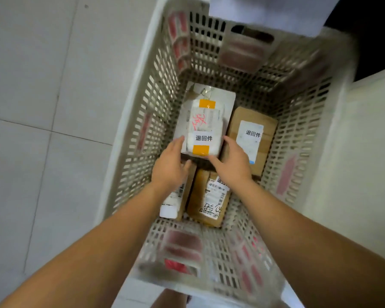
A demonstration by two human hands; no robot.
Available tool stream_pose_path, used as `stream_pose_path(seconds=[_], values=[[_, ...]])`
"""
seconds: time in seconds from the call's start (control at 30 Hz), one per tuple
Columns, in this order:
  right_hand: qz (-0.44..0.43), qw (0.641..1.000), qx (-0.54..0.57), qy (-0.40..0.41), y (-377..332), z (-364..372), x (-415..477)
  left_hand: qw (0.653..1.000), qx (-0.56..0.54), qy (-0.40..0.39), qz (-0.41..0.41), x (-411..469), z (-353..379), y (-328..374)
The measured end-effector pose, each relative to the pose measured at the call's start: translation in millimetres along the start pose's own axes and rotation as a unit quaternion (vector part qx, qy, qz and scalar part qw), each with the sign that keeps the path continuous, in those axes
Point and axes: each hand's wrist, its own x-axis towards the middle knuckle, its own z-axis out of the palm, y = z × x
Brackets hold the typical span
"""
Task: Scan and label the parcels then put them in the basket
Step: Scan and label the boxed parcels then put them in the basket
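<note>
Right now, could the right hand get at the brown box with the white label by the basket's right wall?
Probably yes: the brown box lies uncovered right beside the right hand, with nothing above it.

Pale floor tiles [42,85] lie at left, a white sheet [265,12] above, a pale upright surface [360,152] at right.

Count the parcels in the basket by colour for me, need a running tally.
Brown cardboard parcels: 3 (far right, near middle, near left)
White wrapped parcel with orange tape: 1
Total: 4
The pale sheet under the white one may be its own wrapping or a fifth parcel; cannot tell.
</note>
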Motion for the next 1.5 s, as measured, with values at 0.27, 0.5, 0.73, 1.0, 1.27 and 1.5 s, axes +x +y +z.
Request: stream_pose_path(seconds=[0.27, 0.5, 0.73, 1.0, 1.27, 1.5], values=[[-0.073, 0.943, -0.32, -0.045, -113.4, -154.8, -123.5, 0.943, 0.325, 0.015, 0.071, -95.7, -156.0, 143.7], [-0.079, 0.93, -0.357, 0.044, -221.9, -283.7, -283.5, 0.898, 0.4, 0.079, 0.163, -199.9, -288.1, 267.4], [-0.047, 0.931, -0.321, 0.167, -253.6, -381.9, -439.5, 0.861, 0.426, 0.114, 0.255, -314.8, -357.8, 378.7], [-0.021, 0.919, -0.29, 0.267, -210.7, -466.7, -597.7, 0.836, 0.415, 0.137, 0.333, -449.4, -346.7, 481.6], [0.029, 0.919, -0.273, 0.282, -84.5, -516.6, -738.2, 0.813, 0.427, 0.134, 0.373, -600.6, -247.3, 570.2], [0.061, 0.921, -0.249, 0.294, 15.7, -561.8, -805.7, 0.806, 0.429, 0.12, 0.39, -671.4, -165.2, 646.1]])
